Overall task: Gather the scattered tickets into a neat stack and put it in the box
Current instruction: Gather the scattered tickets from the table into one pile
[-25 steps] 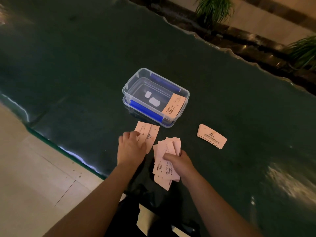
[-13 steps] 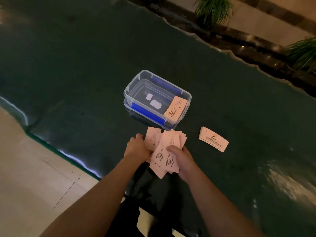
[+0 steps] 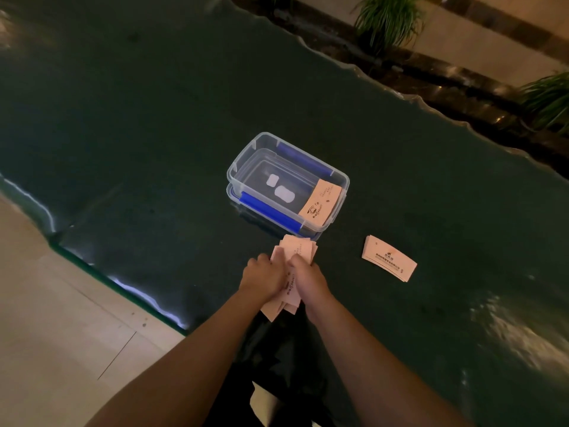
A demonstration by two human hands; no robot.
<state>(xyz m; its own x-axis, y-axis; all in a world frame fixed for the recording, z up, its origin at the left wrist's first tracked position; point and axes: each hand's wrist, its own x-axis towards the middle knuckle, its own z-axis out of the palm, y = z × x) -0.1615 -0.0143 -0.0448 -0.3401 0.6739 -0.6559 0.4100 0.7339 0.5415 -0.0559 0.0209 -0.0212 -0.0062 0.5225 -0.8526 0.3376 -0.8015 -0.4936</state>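
Far left: pale tiled floor (image 3: 55,318), then the wavy glossy edge of the dark green desk (image 3: 123,134), which runs diagonally across the view.

Centre, near the desk's front edge: both hands meet on one bundle of pink tickets (image 3: 297,246). Left hand (image 3: 261,277) closes on the bundle's left side, right hand (image 3: 308,280) on its right side, thumbs on top, hands nearly touching, w/ the paper pinched between them. Bundle is uneven: corners fan out past the fingertips toward the box, and more ends stick out below the wrists. Can't tell if the bundle rests on the desk or is lifted a bit off it. Both forearms come in from the bottom edge, bare.

Just behind the hands: clear plastic box (image 3: 243,158), open, blue clip handles on its long sides, seated on what looks like its own lid. One single ticket (image 3: 320,203) lies propped on the box's right end, tilted over the rim. Two white patches show through the box floor; can't tell what they are.

Right of the hands, apart from them and from the box: a second squared stack of tickets (image 3: 389,258), flat on the desk, untouched.

Far right & top: potted plants (image 3: 388,20) beyond the desk's back edge.
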